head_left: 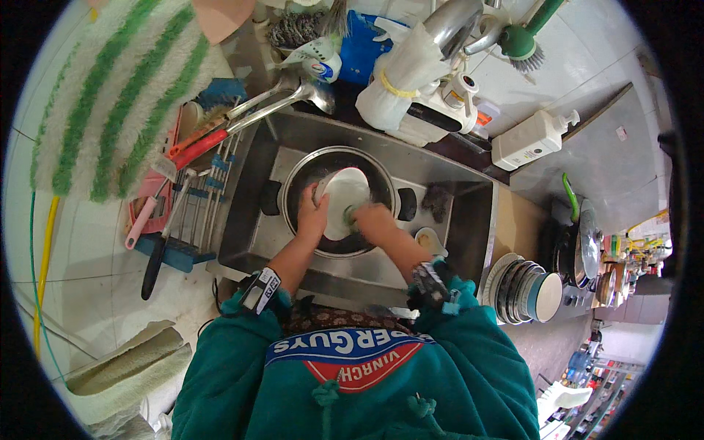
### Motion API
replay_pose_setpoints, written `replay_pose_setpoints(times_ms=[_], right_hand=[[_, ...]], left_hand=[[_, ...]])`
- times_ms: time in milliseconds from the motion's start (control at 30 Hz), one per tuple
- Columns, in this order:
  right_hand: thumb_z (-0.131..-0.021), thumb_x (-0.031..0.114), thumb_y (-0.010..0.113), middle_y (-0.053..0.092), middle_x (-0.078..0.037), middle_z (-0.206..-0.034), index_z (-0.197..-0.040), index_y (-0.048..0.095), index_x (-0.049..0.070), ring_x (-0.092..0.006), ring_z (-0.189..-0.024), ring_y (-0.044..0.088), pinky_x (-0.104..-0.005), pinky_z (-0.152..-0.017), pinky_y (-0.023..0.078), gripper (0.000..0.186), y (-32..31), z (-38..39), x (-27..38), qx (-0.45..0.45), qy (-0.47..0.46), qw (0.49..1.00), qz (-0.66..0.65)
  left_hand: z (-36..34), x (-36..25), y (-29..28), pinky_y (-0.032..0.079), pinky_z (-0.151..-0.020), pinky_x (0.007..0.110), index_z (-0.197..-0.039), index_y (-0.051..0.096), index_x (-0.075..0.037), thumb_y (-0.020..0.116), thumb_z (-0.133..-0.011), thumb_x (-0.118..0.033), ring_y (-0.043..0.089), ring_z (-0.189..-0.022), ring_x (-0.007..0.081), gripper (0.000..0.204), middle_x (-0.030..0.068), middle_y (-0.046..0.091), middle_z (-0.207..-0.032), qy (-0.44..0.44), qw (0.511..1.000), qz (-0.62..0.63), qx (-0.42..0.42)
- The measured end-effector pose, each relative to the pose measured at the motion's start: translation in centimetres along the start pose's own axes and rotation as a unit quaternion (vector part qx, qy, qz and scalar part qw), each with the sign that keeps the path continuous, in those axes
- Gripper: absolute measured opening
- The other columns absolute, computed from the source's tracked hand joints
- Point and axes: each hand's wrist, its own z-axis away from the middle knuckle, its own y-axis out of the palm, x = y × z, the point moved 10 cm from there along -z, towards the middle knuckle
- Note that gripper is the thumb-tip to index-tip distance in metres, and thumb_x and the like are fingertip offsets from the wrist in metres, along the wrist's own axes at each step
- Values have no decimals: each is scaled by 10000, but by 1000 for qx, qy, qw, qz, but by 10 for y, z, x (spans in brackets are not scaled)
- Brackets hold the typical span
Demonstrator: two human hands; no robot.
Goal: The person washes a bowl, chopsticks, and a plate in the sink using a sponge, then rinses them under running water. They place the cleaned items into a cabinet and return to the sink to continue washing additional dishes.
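Note:
My left hand (312, 213) grips the rim of a white bowl (350, 187), tilted so its inside faces up. My right hand (375, 222), smeared by motion, presses a greenish scouring pad (350, 213) against the bowl's inside; little of the pad shows. Both hands are above a large steel pot (292, 170) with two black handles, and its bottom is mostly hidden. The pot stands in a stainless steel sink (253, 165). A dark scrubbing mesh (437, 202) and a small whitish dish (429, 240) lie in the sink, right of the pot.
Stacked bowls and pans (522, 290) stand on the right counter, near a wok (576, 246). Behind the sink are a plastic-wrapped faucet (400, 92) and a white pump bottle (533, 141). Ladles (282, 99) and a rack (209, 194) sit left; a striped cloth (121, 95) hangs there.

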Motion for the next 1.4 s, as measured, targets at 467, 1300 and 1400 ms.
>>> replay_pose_setpoints(times_ms=[467,1300,1400], right_hand=[[-659,84,610,583,-92,-958,-943,609,128,-275,-933,572,-399,-814,452,287,-112,14,67,-268,-78,955,100],[-695,-37,547,552,-72,-1094,-1216,453,28,-183,-984,517,-292,-850,411,533,-57,62,-38,-334,109,672,-652],[-712,6,574,557,-77,-1078,-1211,451,29,-184,-958,530,-304,-828,428,514,-74,68,-36,-344,74,713,-607]], left_hand=[[12,-77,-11,438,-813,426,-1318,319,-119,691,-696,-73,529,-973,357,726,181,548,-1045,133,982,-136,12],[-11,-38,-8,473,-752,310,-1179,497,-17,587,-845,-211,572,-930,198,397,105,567,-1086,-142,902,406,46],[-13,-47,-24,466,-747,296,-1161,508,-14,573,-857,-198,585,-887,177,361,79,593,-1029,-129,936,328,14]])
